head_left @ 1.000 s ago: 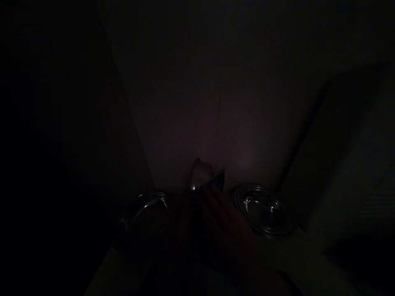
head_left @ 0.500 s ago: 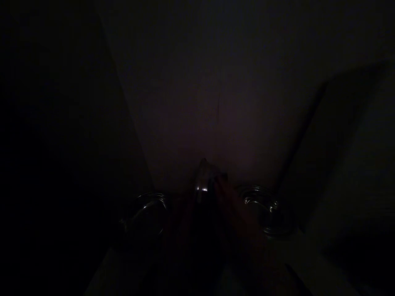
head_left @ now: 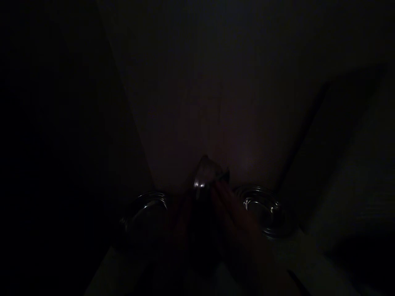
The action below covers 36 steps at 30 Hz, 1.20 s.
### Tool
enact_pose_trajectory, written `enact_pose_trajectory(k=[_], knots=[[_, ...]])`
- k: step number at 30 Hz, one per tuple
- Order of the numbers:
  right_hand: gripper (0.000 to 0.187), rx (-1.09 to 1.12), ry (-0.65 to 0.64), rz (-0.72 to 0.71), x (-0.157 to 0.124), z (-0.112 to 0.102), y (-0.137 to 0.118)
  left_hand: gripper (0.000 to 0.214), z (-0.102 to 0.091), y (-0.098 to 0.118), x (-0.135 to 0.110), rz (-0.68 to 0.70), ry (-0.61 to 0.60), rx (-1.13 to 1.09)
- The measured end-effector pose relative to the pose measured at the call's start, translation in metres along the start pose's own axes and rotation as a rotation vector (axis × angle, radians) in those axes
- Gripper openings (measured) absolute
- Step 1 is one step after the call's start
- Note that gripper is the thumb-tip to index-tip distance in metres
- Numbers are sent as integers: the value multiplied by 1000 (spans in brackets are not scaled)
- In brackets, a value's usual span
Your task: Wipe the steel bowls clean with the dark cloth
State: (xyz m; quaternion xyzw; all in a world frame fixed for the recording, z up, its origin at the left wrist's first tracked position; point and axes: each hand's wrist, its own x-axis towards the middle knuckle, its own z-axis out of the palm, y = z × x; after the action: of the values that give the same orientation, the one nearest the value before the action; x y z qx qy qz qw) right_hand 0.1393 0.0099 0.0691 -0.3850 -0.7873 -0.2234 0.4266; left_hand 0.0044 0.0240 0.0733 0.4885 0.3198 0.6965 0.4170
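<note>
The picture is very dark. In the middle stands a dark object with a pale, shiny, rounded top (head_left: 205, 174); its kind cannot be made out. My right hand (head_left: 237, 218) lies along the right side of this object, fingers close together and pressed to it. A small dark piece (head_left: 224, 176) sticks out near those fingertips. On the object's left side my left hand (head_left: 180, 224) shows only faintly, and its fingers are lost in the dark. A shiny round dish (head_left: 160, 199) is beside my left hand, and another shiny round dish (head_left: 270, 232) is beside my right hand.
Behind the hands spreads a pale flat surface (head_left: 210, 82), with a slanting edge on the left. A dark slanted shape (head_left: 336, 119) stands at the right. Near the bottom right is a lighter surface (head_left: 311, 259). The far left is black.
The view is slightly darker. My right hand's fingertips and the small dark piece have shifted a little, and the shiny top appears slightly higher. Both dishes stay in place.
</note>
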Motion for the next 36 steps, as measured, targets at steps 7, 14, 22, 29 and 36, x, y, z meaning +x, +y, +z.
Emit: enact_pose_trajectory(k=[7, 14, 22, 29, 36], knots=[[57, 99, 43, 145, 9, -7, 21, 33, 3, -2, -6, -37, -41, 2], [47, -72, 57, -38, 0, 3, -8, 33, -3, -1, 1, -17, -23, -5], [47, -69, 77, -65, -2, 6, -11, 29, -5, -1, 4, -24, -38, -4], [55, 126, 45, 186, 5, -2, 18, 34, -1, -5, -2, -68, -107, 1], [54, 208, -13, 260, 7, -5, 19, 33, 1, 1, -1, -98, -155, -4]])
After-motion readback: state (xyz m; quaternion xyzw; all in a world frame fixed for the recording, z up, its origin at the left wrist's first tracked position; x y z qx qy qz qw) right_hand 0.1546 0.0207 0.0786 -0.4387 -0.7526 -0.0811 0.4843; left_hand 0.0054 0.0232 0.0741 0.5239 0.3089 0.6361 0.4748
